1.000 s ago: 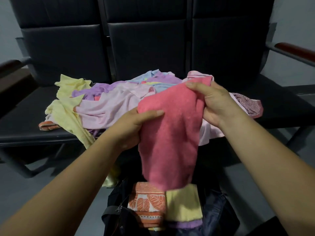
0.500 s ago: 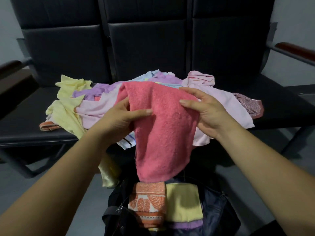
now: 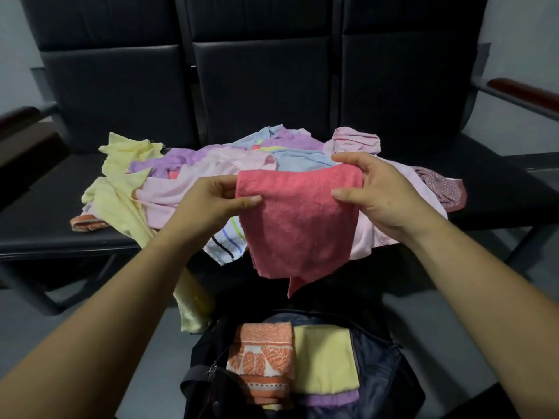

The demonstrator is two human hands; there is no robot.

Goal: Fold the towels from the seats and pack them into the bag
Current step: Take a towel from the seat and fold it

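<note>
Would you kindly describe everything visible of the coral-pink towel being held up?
The coral-pink towel looks like soft, nubby terry cloth, unpatterned. It is held up by its top edge, the left hand pinching the left corner and the right hand the right. It hangs doubled, a back layer's corner dangling below the front one, in front of the towel pile on the seat and above the open bag.

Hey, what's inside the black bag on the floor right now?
An orange patterned towel and a yellow towel lie folded side by side, a purple towel peeking out beneath. Anything deeper is covered.
</note>
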